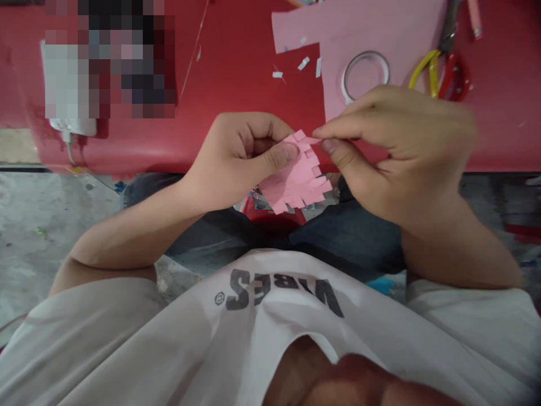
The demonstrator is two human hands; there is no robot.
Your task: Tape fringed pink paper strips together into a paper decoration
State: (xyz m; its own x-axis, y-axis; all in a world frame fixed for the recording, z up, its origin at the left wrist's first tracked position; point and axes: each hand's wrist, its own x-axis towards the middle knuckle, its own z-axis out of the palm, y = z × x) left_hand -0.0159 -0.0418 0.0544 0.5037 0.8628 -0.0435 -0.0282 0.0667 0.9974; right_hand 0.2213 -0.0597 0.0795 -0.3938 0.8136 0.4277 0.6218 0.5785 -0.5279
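Note:
A small piece of pink paper (298,177) with tabs cut along its edges is held above my lap, just off the table's front edge. My left hand (249,149) pinches it between thumb and fingers at its upper left. At the upper right corner, the thumb and forefinger of my right hand (401,141) close on one tab of the same paper, which is pulled out to a point. Part of the paper is hidden behind my left thumb.
On the red table (236,67) lie a large pink sheet (359,28), a roll of tape (344,79), scissors (433,67) with yellow and red handles, and several white scraps (303,63). A white charger (76,125) with a cable sits at the left beside a blurred-out patch.

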